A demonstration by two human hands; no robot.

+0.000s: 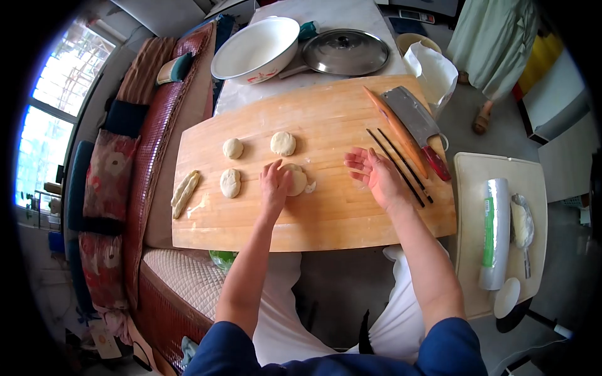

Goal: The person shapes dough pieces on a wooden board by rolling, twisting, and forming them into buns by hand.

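My left hand [275, 184] is curled against the left side of a round piece of dough [297, 180] on the wooden board, covering part of it. To the right, my right hand [379, 178] is raised over the board with its fingers apart and nothing in it. Beyond my left hand lies another dough piece [283, 143]. A small dough ball [232, 148] and an oval dough piece [230, 183] sit further left. Near the board's left edge is a long twisted strip of dough [185, 194].
On the right of the board [326, 229] lie black chopsticks [401, 164], an orange-brown rolling pin [396, 131] and a cleaver [411, 113]. Behind stand a white basin [257, 50] and a pan lid [345, 51]. A stool [470, 250] at right holds a plastic-wrap roll [496, 232]. Another person's legs [492, 62] show beyond.
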